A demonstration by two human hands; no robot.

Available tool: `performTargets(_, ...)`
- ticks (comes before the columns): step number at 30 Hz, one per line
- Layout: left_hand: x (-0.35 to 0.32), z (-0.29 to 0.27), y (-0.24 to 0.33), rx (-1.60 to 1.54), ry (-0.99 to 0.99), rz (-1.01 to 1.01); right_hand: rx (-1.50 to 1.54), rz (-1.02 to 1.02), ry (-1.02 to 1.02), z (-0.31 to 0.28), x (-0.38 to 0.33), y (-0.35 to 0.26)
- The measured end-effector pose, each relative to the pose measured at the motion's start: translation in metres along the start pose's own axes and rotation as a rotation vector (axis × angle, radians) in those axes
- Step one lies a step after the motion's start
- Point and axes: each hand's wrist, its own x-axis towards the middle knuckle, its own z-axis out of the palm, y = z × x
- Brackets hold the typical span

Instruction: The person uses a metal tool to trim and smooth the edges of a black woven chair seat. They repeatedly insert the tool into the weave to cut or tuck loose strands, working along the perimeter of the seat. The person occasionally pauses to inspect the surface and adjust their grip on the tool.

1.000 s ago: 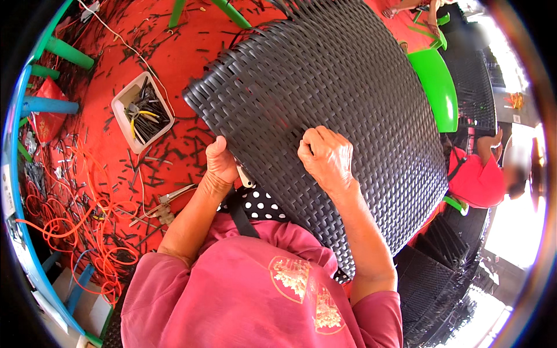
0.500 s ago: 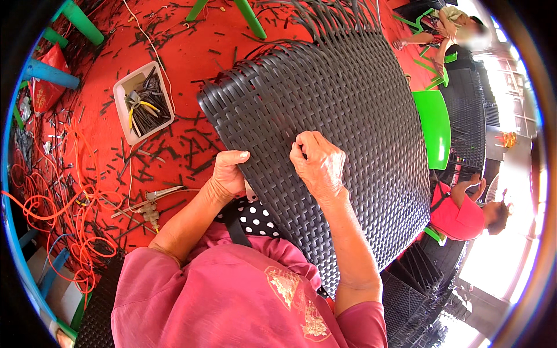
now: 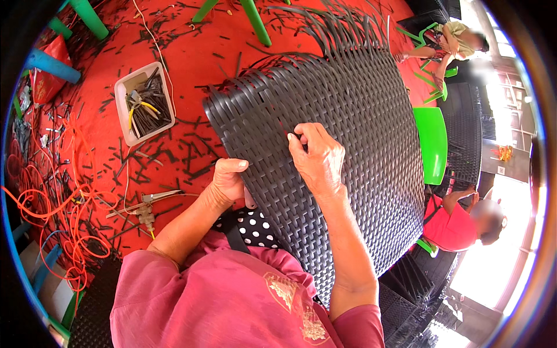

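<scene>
A large black panel woven from flat strips (image 3: 371, 168) leans across my lap, with loose strip ends fanning out at its far edge. My left hand (image 3: 230, 181) grips the panel's left edge, thumb on top and the other fingers mostly hidden beneath. Over the weave, my right hand (image 3: 318, 159) is closed, thumb and fingertips bent together near the surface. A dark bit shows between them, but whether it is a strip or a tool I cannot make out.
A white tray (image 3: 130, 139) holding black offcuts and yellow-handled pliers (image 3: 138, 107) lies on the red floor. Orange hose (image 3: 87, 238) coils at left near a metal air tool (image 3: 145, 214). A green chair (image 3: 430, 145) stands beyond the panel; two people sit at right.
My right hand has shifted slightly toward the far left across the weave, its thumb lifting a little. The left hand keeps its hold on the edge. The whole view has turned slightly.
</scene>
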Motion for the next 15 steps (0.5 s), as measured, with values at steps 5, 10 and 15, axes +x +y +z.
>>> performTargets(5,0.0,-0.006,-0.001,0.004,-0.005,-0.021,-0.065,-0.012,-0.065,0.006,0.01,-0.002)
performTargets(10,-0.001,-0.008,0.005,-0.005,0.0,-0.025,0.004,0.054,-0.101,0.009,0.012,-0.004)
performTargets(15,0.01,-0.012,0.028,-0.082,-0.015,0.077,0.069,0.03,-0.064,0.007,0.026,-0.008)
